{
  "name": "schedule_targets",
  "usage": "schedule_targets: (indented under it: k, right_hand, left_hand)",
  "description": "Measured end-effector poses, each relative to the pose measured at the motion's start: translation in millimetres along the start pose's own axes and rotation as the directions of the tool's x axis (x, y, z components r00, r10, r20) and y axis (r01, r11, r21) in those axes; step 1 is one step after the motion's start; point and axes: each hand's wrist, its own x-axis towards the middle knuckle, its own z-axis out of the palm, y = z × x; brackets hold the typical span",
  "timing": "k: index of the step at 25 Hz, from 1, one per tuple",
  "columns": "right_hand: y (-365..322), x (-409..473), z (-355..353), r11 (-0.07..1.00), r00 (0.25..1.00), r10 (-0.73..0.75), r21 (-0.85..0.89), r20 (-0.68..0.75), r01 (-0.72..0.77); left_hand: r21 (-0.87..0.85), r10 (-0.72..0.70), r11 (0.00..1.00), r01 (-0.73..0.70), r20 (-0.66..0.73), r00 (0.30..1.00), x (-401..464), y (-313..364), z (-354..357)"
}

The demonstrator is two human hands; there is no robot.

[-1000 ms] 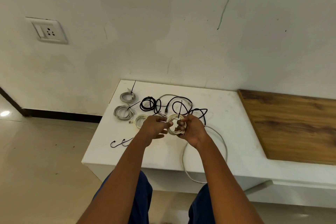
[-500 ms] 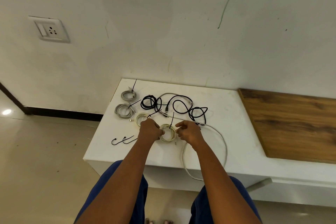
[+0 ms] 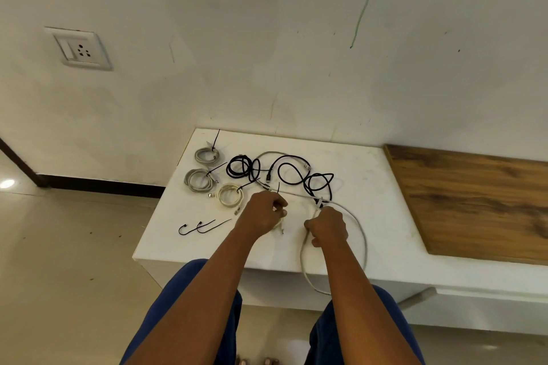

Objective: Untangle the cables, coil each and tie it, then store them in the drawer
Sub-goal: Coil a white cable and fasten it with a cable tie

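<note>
Hands parted within the last second: from meeting over one pale coil to working well apart. Left hand [image 3: 264,212] lowered onto the bench [image 3: 364,169], fingers curled over that fresh coil [image 3: 280,224], mostly hidden beneath, black tie tail [image 3: 278,187] sticking up at 12 o'clock of the knuckles. Right hand [image 3: 327,227] shifted toward 3 o'clock, clenched round the long grey cable [image 3: 363,241], looping off the near edge. Judged: fourth coil tied and being set down, grey cable taken up next. Three tied coils [image 3: 204,179] lying at 10 o'clock of the left hand. Black cables [image 3: 281,170] tangled at 12 o'clock, untouched. Spare ties [image 3: 204,226] at 9 o'clock, near the bench's left edge. No drawer in view; storing not yet begun. Socket [image 3: 80,49] on the wall, far at 10 o'clock.
</note>
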Motion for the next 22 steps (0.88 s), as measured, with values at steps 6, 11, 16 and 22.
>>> schedule_targets:
  k: [6, 11, 16, 22]
  right_hand:
    - [0, -6, -6, 0.998, 0.999, 0.030, -0.047, -0.042, -0.032]
    - [-5, -9, -14, 0.999, 0.998, -0.050, -0.008, -0.031, 0.050]
    - [-14, -15, -32, 0.934, 0.982, -0.176, 0.326, 0.063, 0.146]
    - [-9, -25, -61, 0.844, 0.898, -0.425, 0.409, 0.116, 0.347]
  left_hand:
    - [-0.070, 0.058, 0.996, -0.053, 0.062, 0.996, -3, 10, 14]
    - [0.021, 0.255, 0.966, -0.256, 0.029, 0.966, -5, 12, 18]
    - [0.323, 0.422, 0.861, -0.393, -0.023, 0.906, -3, 15, 22]
    - [0.289, 0.329, 0.920, -0.265, -0.200, 0.923, 5, 18, 9]
